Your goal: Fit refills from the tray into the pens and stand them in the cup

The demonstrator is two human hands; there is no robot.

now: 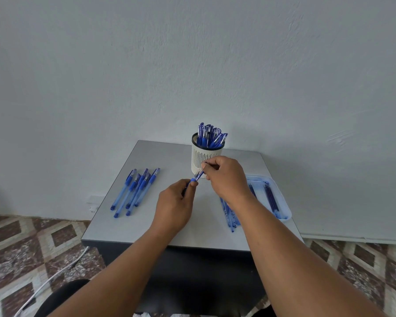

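At the centre of the frame, the left hand (pixel 174 202) grips a pen (pixel 193 180) by its blue grip collar, fingers curled round the barrel, while the right hand (pixel 224 177) pinches the pen's upper end between thumb and fingertips — whether that end is a cap or a tip piece cannot be told. Behind them the cup (pixel 205 160) holds finished pens; five more pens (pixel 134 191) lie at centre left, and the tray (pixel 281 202) of refills (pixel 271 197) sits at centre right. The pen is probably light, stiff and smooth — best held at the ribbed collar; a thin refill would likely bend, so it is best taken near its middle.
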